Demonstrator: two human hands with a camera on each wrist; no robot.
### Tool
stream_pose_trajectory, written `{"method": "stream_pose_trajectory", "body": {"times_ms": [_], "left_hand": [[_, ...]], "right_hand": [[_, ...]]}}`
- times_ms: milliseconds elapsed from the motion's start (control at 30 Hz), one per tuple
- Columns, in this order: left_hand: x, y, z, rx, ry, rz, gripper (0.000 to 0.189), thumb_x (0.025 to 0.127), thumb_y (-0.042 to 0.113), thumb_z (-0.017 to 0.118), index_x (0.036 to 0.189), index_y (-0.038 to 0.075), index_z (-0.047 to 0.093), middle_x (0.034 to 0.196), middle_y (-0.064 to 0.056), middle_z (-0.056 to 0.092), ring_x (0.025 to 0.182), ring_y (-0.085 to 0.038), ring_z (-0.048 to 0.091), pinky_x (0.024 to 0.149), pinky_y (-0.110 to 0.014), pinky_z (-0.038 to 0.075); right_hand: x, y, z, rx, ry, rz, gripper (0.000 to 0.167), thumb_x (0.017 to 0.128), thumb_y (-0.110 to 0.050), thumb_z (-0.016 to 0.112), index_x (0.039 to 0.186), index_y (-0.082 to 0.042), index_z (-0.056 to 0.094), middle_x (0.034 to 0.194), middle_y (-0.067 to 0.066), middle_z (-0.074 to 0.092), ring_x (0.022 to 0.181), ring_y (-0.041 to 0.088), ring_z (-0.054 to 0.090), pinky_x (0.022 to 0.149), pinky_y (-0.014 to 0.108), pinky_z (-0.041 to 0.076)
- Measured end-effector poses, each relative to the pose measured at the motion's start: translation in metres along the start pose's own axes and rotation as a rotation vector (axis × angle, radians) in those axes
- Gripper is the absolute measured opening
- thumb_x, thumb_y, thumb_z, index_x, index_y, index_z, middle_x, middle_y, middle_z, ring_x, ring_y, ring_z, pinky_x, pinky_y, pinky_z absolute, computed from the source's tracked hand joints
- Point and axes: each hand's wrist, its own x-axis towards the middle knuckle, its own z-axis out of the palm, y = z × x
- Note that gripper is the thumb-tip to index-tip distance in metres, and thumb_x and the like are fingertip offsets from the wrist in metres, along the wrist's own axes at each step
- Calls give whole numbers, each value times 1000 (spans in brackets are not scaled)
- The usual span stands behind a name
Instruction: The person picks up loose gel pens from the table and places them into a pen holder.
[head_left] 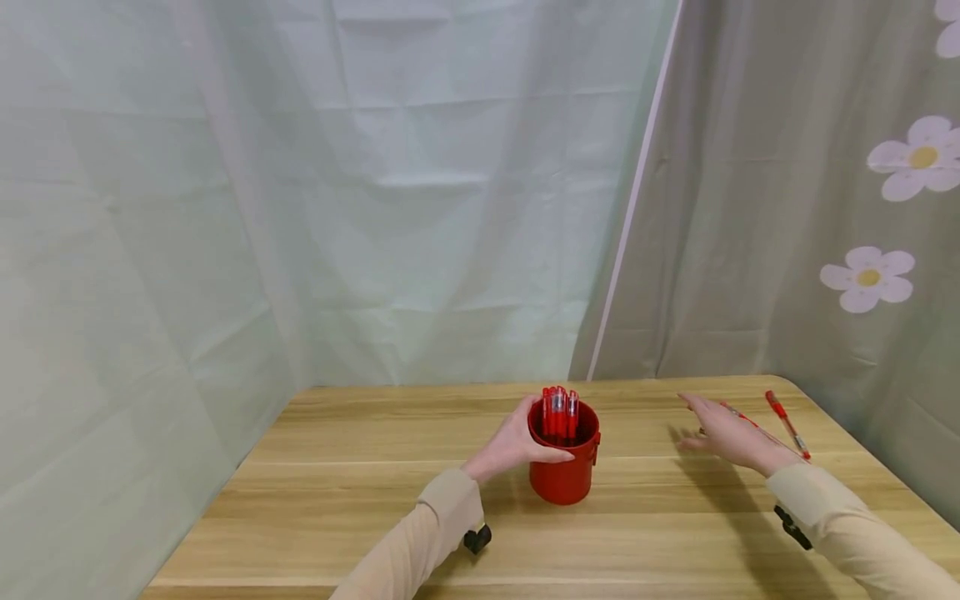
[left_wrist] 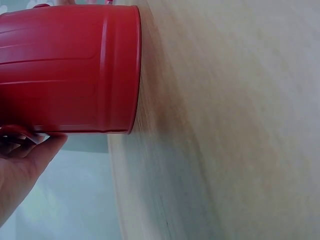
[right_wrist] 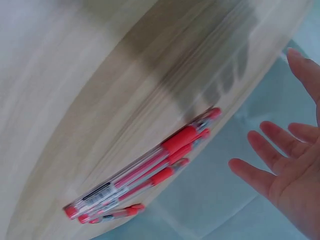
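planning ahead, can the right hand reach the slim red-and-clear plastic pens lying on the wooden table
Probably yes: the right hand hovers empty near the pens, nothing visible between.

Red pens (right_wrist: 144,164) (clustered), table (right_wrist: 100,115), right hand (right_wrist: 295,175)

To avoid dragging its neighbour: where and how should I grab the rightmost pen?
Probably pinch the rightmost pen across its slim barrel near its far red end, from above: it lies flat, and that end sits apart from the neighbouring pen, while their near ends converge.
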Motion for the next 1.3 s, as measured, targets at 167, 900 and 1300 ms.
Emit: {"method": "stream_pose_trajectory", "body": {"times_ms": [167, 900, 1300], "left_hand": [[0, 1, 0, -1, 6, 16, 76, 66, 24, 82, 126, 12, 36, 116, 8, 49, 103, -12, 49, 82, -29, 43], [-2, 4, 1, -5, 14, 6, 75, 67, 23, 81, 125, 13, 36, 115, 8, 49, 102, -11, 49, 81, -29, 43], [-4, 6, 3, 9, 23, 1, 75, 66, 23, 82, 124, 12, 37, 115, 7, 50, 101, -12, 51, 81, -29, 44]], "right_hand": [[-2, 12, 4, -93, 13, -20, 70, 74, -24, 74, 121, 15, 40, 112, 35, 47, 98, 46, 48, 79, 54, 40], [-11, 45, 12, -178, 87, -110, 32, 69, -9, 76, 92, 3, 57, 83, 15, 52, 78, 36, 55, 59, 43, 46], [-10, 49, 18, -224, 81, -127, 32, 76, -6, 69, 101, 12, 58, 79, 12, 53, 78, 35, 53, 63, 45, 45]]}}
